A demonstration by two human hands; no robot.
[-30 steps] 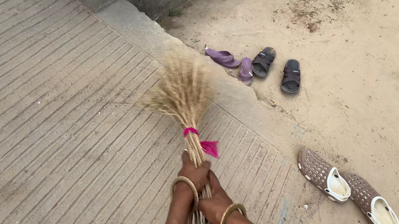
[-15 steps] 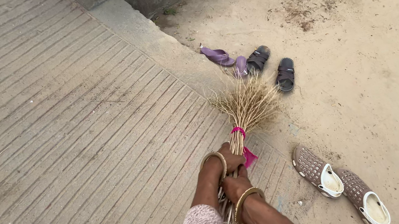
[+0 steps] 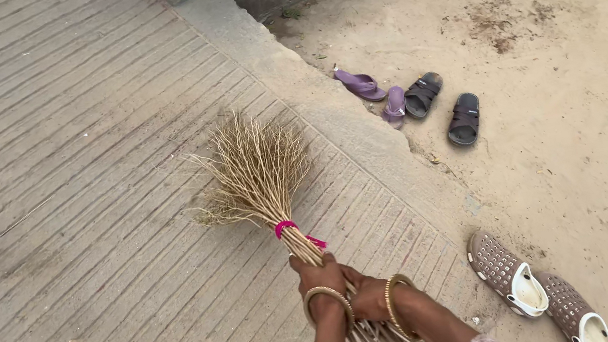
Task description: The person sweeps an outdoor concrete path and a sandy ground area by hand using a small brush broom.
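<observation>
Both my hands grip the broom low in the frame.

My left hand [image 3: 319, 274] and right hand [image 3: 369, 299] are clenched around the straw twig broom with pink tie [image 3: 261, 182], angling bristles flat onto the grooved concrete ramp [image 3: 73, 150].

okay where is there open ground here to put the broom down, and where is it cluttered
Open: the grooved concrete ramp left of the broom, and the sand right of the black sandals. Crowded: the ramp's edge, with purple sandals beside the black ones and brown clogs near the left hand and right hand.
</observation>
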